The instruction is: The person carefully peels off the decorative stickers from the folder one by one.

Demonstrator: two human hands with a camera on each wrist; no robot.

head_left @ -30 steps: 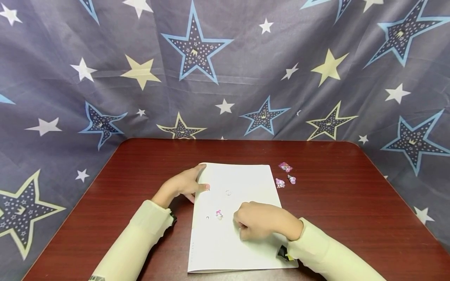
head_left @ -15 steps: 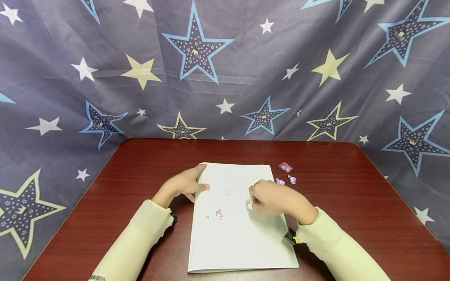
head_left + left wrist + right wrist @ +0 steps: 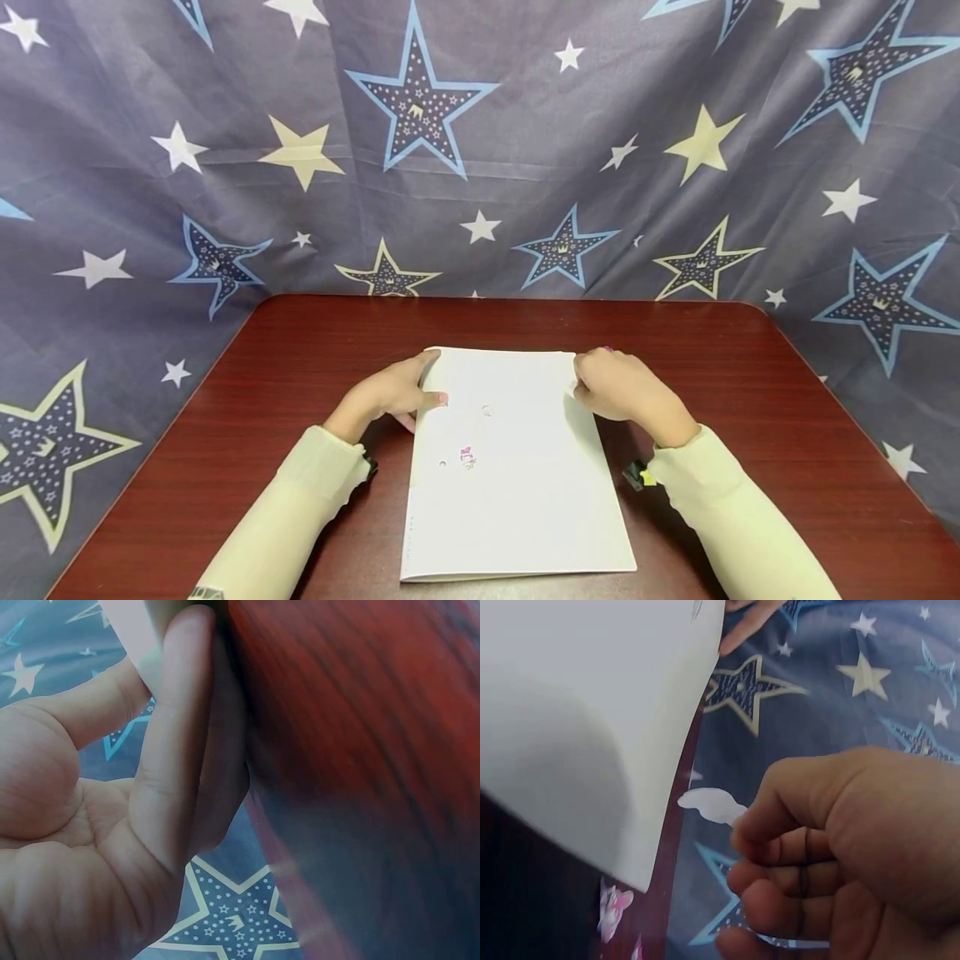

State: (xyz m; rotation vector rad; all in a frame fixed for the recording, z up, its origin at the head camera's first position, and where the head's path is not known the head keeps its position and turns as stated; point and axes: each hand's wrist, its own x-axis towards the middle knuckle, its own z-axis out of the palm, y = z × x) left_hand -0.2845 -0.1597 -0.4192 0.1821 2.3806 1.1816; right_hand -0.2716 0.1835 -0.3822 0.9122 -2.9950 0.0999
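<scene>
A white booklet (image 3: 525, 517) lies on the table, with a small pink character sticker (image 3: 467, 457) on its page. My left hand (image 3: 397, 392) grips the booklet's upper left edge, thumb on the page and fingers at the side and underneath. Over the upper right corner is my right hand (image 3: 618, 383). Its thumb and forefinger pinch a small white sticker (image 3: 711, 804) with a wavy outline, and the other fingers are curled. The head view hides that piece behind the hand. A pale round outline (image 3: 487, 411) also shows on the page.
Pink stickers (image 3: 615, 909) lie on the table beyond the booklet's right edge, mostly hidden by my right hand in the head view. The dark red table (image 3: 720, 400) ends at a star-patterned curtain (image 3: 480, 167).
My right hand has lifted from the middle of the page and moved up and right to the booklet's upper right corner, carrying the white sticker. My left hand stays put.
</scene>
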